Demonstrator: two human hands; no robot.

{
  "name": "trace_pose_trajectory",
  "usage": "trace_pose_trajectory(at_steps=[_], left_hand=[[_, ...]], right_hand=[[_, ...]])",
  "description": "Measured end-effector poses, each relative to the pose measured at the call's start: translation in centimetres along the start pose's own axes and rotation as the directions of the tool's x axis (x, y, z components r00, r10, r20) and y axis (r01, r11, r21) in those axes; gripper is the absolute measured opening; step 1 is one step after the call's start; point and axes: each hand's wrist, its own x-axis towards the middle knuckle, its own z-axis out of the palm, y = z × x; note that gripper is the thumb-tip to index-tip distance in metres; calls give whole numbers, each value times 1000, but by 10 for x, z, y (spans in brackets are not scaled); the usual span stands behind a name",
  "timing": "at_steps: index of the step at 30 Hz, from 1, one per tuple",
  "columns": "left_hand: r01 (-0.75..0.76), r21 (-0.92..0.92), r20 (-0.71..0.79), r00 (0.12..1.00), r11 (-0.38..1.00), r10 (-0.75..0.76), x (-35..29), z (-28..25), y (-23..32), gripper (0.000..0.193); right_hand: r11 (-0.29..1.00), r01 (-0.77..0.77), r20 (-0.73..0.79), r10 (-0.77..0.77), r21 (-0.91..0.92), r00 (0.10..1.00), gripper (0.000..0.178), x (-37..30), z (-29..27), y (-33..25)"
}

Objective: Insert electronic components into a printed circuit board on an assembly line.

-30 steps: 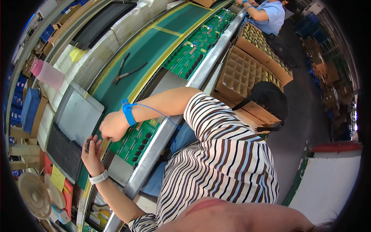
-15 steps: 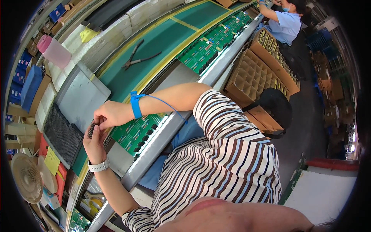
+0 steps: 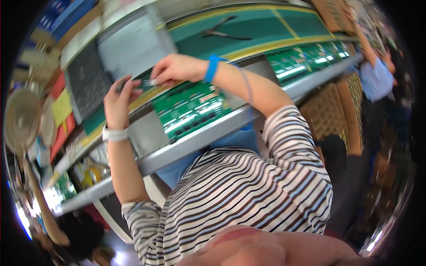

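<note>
Dark part [image 3: 119,87] sits in curled left hand [image 3: 117,103], right hand [image 3: 183,69] pinching a pale bit [image 3: 152,83].

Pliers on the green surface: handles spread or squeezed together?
Spread: the pliers have handles forming a V; jaws too blurred to judge.

Glossy circuit board [image 3: 191,108]; smooth metal rail [image 3: 213,132]; rough black mat [image 3: 86,80]; cloth shirt [image 3: 248,190]; matt cardboard divider [image 3: 326,111]

- Open room: the green mat [image 3: 266,27] far right of the pliers [image 3: 210,33], which obstruct its middle.
- Far left, a grey tray [image 3: 128,46] and dark mesh sheet [image 3: 85,77] stand beyond the left hand [image 3: 118,99].
- A bare grey gap [image 3: 256,73] opens right of the near circuit board [image 3: 191,111], partly blocked by the right forearm [image 3: 242,86].
</note>
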Motion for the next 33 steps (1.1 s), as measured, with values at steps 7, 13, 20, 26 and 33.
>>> trace_pose_trajectory(at_steps=[7, 13, 20, 26, 33], left_hand=[[-32, 33, -25, 999, 999, 32, -3, -6, -4, 30], [-47, 54, -2, 999, 997, 47, -5, -5, -5, 30], [-51, 58, 27, 998, 997, 49, -2, -5, -7, 29], [-42, 43, 29, 999, 998, 41, -3, -3, -8, 29], [-38, 31, 35, 999, 999, 37, -3, -3, -8, 29]], right_hand=[[789, 136, 52, -131, -600, 990, 17, 8, 15, 3], [383, 254, 119, -342, -888, 932, 13, 1, 30, 12], [261, 247, 150, -341, -933, 928, 13, -3, 34, 10], [165, 315, 224, -416, -935, 881, 13, -4, 37, 11], [161, 361, 282, -372, -918, 884, 14, -7, 39, 2]])
